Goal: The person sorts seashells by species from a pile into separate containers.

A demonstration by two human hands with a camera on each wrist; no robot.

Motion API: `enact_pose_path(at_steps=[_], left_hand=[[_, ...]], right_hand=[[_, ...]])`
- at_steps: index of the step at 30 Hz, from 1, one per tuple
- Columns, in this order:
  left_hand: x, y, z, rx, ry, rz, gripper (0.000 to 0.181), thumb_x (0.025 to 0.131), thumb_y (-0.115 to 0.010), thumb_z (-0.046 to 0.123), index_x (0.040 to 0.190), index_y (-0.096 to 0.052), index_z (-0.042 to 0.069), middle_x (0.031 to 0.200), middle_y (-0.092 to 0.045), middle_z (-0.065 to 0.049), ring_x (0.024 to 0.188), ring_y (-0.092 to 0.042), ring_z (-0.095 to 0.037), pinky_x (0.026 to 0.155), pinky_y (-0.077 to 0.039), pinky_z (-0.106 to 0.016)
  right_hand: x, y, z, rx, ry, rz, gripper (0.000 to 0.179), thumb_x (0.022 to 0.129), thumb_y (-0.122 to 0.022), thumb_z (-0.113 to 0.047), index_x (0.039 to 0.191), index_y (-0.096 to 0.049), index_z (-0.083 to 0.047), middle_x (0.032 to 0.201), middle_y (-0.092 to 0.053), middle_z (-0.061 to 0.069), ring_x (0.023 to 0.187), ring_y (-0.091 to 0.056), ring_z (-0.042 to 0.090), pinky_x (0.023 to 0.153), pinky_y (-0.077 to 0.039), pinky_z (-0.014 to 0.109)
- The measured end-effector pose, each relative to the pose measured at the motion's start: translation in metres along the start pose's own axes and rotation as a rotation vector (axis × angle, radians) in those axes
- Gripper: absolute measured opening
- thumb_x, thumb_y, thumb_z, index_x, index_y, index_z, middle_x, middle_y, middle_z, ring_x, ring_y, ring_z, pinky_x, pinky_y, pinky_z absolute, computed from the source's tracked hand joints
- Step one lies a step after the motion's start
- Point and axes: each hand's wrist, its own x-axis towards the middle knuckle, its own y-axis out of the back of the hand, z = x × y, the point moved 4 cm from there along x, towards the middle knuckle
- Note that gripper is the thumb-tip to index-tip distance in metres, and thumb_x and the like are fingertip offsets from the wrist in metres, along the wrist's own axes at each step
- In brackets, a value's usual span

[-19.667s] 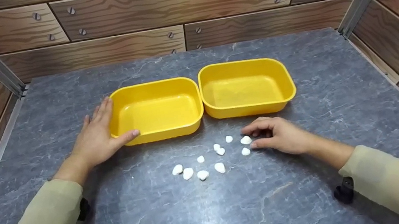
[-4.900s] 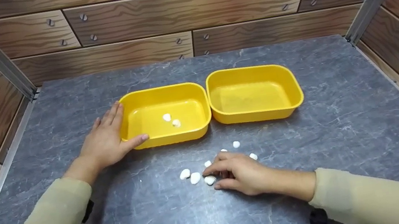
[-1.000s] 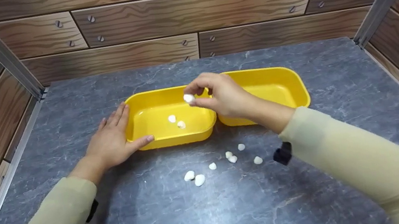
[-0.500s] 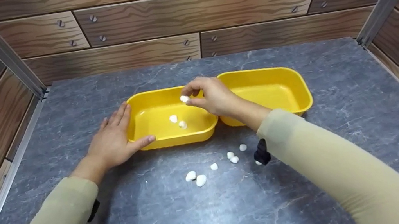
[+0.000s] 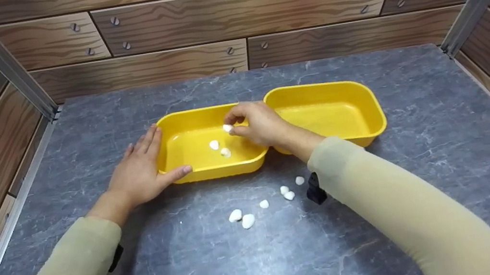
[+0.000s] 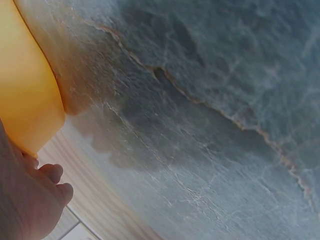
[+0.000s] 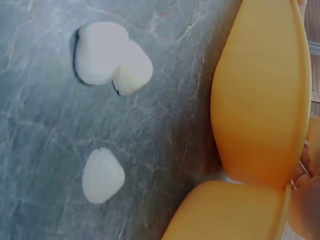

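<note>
Over the left yellow tub [image 5: 218,172], my right hand [image 5: 262,125] pinches a small white seashell [image 5: 227,128] between thumb and fingertips. Two white shells lie on that tub's floor, a smooth one [image 5: 214,145] and one beside it [image 5: 226,152]. My left hand [image 5: 136,175] rests against the tub's left end, fingers straight along the wall and thumb on the front rim. Several more shells lie on the table in front, among them a large shell [image 5: 248,221]. The right wrist view shows a touching pair of shells [image 7: 102,52] and a single shell [image 7: 103,176].
A second yellow tub [image 5: 329,113] stands against the first on the right, with no shell visible inside. The grey marbled table [image 5: 186,262] is bordered by wood-patterned panels [image 5: 245,11] and metal posts at the corners.
About five seconds ago my right hand was at a shell on the table. It has carried that shell up over the left tub and, in the last half second, lowered slightly. My left hand stays put.
</note>
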Motion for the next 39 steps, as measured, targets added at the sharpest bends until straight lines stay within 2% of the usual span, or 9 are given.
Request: enact_pose_path(at_steps=[7,11,15,18,23,26,32,39], left_hand=[[0.0,0.0,0.0,0.0,0.003,-0.001,0.122,0.092,-0.046,0.088,0.17,-0.002,0.006,0.178,0.0,-0.01,0.162,-0.013,-0.039,0.129,-0.007,-0.059],[0.0,0.0,0.001,0.002,0.002,-0.004,0.122,0.092,-0.046,0.088,0.17,-0.002,0.006,0.178,0.0,-0.01,0.162,-0.013,-0.039,0.13,-0.007,-0.059],[0.0,0.0,0.001,0.005,0.002,0.002,0.121,0.092,-0.047,0.087,0.17,-0.003,0.006,0.178,0.0,-0.01,0.162,-0.014,-0.039,0.13,-0.007,-0.058],[0.0,0.001,0.001,0.004,0.003,0.001,0.121,0.093,-0.047,0.086,0.17,-0.002,0.006,0.178,0.0,-0.01,0.162,-0.013,-0.039,0.129,-0.008,-0.059],[0.0,0.0,0.0,-0.01,0.01,-0.013,0.12,0.093,-0.048,0.085,0.171,0.0,0.007,0.179,0.001,-0.009,0.162,-0.011,-0.039,0.129,-0.006,-0.059],[0.0,0.0,-0.001,-0.011,0.011,-0.014,0.121,0.092,-0.046,0.087,0.171,0.0,0.007,0.179,0.001,-0.009,0.162,-0.011,-0.039,0.129,-0.006,-0.059],[0.001,-0.002,-0.001,-0.017,0.021,-0.002,0.12,0.092,-0.05,0.085,0.171,-0.003,0.007,0.179,0.0,-0.009,0.162,-0.013,-0.038,0.129,-0.007,-0.059],[0.001,-0.002,0.0,-0.008,0.016,-0.001,0.12,0.093,-0.05,0.084,0.17,-0.002,0.005,0.179,0.0,-0.011,0.162,-0.013,-0.039,0.129,-0.007,-0.059]], right_hand=[[0.004,-0.004,-0.001,-0.11,0.031,-0.043,0.022,0.103,-0.07,-0.01,0.124,-0.077,-0.005,0.12,-0.074,0.009,0.113,-0.065,0.025,0.105,-0.051,0.038],[0.0,-0.001,-0.002,-0.092,0.022,-0.027,0.022,0.104,-0.069,-0.01,0.125,-0.076,-0.005,0.121,-0.073,0.008,0.115,-0.064,0.024,0.107,-0.05,0.039],[-0.007,0.004,-0.007,-0.043,0.046,0.007,0.022,0.104,-0.07,-0.01,0.125,-0.076,-0.004,0.12,-0.074,0.008,0.114,-0.065,0.024,0.105,-0.051,0.038],[-0.014,0.008,-0.014,-0.007,0.103,0.032,0.021,0.103,-0.071,-0.01,0.123,-0.077,-0.005,0.117,-0.075,0.007,0.109,-0.067,0.024,0.099,-0.054,0.04],[-0.035,0.013,-0.031,0.042,0.254,0.04,0.022,0.1,-0.075,-0.01,0.121,-0.077,-0.003,0.111,-0.076,0.009,0.101,-0.069,0.025,0.09,-0.058,0.048],[-0.051,0.012,-0.038,0.063,0.32,0.015,0.024,0.099,-0.076,-0.011,0.121,-0.076,-0.002,0.11,-0.077,0.009,0.099,-0.069,0.024,0.089,-0.059,0.05],[-0.082,-0.001,-0.041,0.083,0.372,-0.091,0.025,0.096,-0.08,-0.012,0.12,-0.077,-0.006,0.111,-0.076,0.007,0.101,-0.07,0.022,0.092,-0.06,0.042],[-0.112,-0.021,-0.04,-0.015,0.518,-0.204,0.023,0.095,-0.082,-0.014,0.117,-0.079,-0.009,0.113,-0.077,0.001,0.106,-0.07,0.018,0.096,-0.057,0.034]])
